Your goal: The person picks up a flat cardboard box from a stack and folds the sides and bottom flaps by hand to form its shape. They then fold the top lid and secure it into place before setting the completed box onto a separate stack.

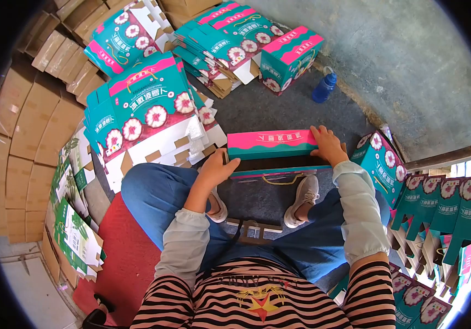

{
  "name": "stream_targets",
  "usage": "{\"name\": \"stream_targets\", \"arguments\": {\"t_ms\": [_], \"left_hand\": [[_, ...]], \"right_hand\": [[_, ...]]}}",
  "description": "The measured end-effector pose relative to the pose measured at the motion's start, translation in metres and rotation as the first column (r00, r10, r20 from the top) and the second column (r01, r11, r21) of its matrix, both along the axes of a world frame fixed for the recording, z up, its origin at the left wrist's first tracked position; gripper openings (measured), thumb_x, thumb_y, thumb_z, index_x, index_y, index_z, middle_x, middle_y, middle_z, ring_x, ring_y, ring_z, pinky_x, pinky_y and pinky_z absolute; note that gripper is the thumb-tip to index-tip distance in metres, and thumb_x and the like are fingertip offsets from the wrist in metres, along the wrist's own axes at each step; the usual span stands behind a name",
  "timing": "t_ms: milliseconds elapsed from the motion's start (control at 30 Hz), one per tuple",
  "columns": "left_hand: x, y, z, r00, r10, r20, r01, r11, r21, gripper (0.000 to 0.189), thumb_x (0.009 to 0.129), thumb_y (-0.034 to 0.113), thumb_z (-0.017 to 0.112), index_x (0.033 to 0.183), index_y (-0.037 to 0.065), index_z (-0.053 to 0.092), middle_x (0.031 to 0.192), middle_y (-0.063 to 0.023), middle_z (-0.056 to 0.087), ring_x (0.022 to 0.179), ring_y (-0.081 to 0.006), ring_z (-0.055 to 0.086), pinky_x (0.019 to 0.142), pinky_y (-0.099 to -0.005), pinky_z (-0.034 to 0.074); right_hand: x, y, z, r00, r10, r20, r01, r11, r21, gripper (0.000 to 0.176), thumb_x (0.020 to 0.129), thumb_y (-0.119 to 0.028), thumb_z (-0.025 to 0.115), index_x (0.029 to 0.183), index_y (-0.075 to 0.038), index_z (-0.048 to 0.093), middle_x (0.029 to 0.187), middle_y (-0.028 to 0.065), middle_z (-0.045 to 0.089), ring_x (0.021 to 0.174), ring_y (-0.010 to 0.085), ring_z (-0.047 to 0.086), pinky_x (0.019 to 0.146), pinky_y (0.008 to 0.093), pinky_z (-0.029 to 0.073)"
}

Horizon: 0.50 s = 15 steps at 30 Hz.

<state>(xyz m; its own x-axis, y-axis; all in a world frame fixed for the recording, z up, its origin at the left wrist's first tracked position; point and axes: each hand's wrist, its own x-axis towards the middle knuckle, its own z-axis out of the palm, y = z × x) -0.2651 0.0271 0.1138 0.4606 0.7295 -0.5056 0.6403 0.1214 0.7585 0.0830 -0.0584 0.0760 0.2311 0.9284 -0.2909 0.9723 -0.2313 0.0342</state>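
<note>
Apparently left hand (216, 168) and right hand (327, 144) fingers clamp one box (271, 143), one bottle (323, 88) beyond.

A fanned stack of flat teal-and-pink cartons (142, 109) lies on the grey floor (268, 112) at upper left, with a second stack (219, 44) beyond it, a made-up box (290, 57) touching that stack's right side, and a blue bottle (323, 88) standing near the concrete wall (411, 66). Piles of brown corrugated sheets (32, 126) line the left edge, with green-and-white flat cartons (73, 230) leaning below them beside a red mat (128, 257). On the right, another made-up teal box (383, 164) sits tilted, just beside a row of upright flat cartons (444, 211), and a cardboard scrap (254, 227) lies on the floor lower down.
</note>
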Motion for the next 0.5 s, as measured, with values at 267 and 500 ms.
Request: {"name": "stream_targets", "arguments": {"t_ms": [267,500], "left_hand": [[0.004,-0.008,-0.010,0.961,-0.274,0.024,0.258,0.928,0.271,0.068,0.083,0.050,0.059,0.126,-0.002,0.048,0.107,-0.0211,0.058,0.099,-0.0259,0.058,0.083,-0.0335,0.046],[0.011,0.012,-0.030,0.996,-0.064,0.062,0.078,0.967,-0.244,0.055,0.087,0.048,0.055,0.115,0.001,0.059,0.098,-0.0193,0.062,0.091,-0.0254,0.061,0.074,-0.0321,0.048]], "right_hand": [[-0.004,-0.001,-0.002,1.000,-0.015,0.005,0.014,0.999,0.034,0.093,0.061,-0.027,0.082,0.138,-0.014,0.032,0.129,0.0150,0.042,0.112,0.0365,0.050,0.090,0.0423,0.048],[-0.003,-0.003,-0.003,1.000,-0.004,-0.001,0.004,0.999,0.050,0.093,0.062,-0.026,0.082,0.138,-0.013,0.031,0.130,0.0157,0.042,0.112,0.0371,0.049,0.090,0.0427,0.048]]}}
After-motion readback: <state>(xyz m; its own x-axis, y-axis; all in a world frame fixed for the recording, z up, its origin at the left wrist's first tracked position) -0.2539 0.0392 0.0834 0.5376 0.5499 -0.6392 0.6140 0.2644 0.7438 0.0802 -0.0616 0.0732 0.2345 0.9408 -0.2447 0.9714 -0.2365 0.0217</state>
